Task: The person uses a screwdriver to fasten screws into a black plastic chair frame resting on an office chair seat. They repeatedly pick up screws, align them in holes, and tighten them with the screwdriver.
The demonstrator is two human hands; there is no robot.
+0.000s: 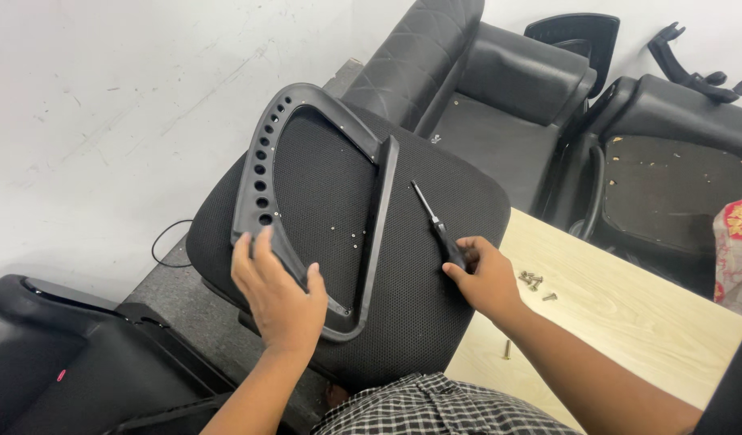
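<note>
Head view. Left hand (278,294) is closed over the lower limb of a black plastic armrest frame (306,201), fingers wrapped across the bar and thumb on its inner side. The frame lies flat on the mesh seat cushion (435,322), its perforated curved limb running up and away from the left hand.

Right hand (484,278) rests on the cushion with fingers curled around the handle of a black screwdriver (435,221). The shaft points up and away from that hand and lies flat on the mesh, just beside the frame's straight limb but not touching it.

Just right of the right hand, a small cluster of loose screws (532,279) sits on the pale wooden surface (629,322). One stray screw (506,348) lies nearer the wrist, close to the surface edge.

Beyond both hands: black padded chair seats (500,105) against the wall. Below left hand: a dark moulded shell (57,354).

Risks, as judged:
- The frame is pinned at one end only, so it may pivot or slide on the mesh if the left hand's grip eases.
- The screws are uncontained, and a forearm sweep could knock them off the surface. The stray one looks most exposed.
- The screwdriver tip could snag the mesh.
</note>
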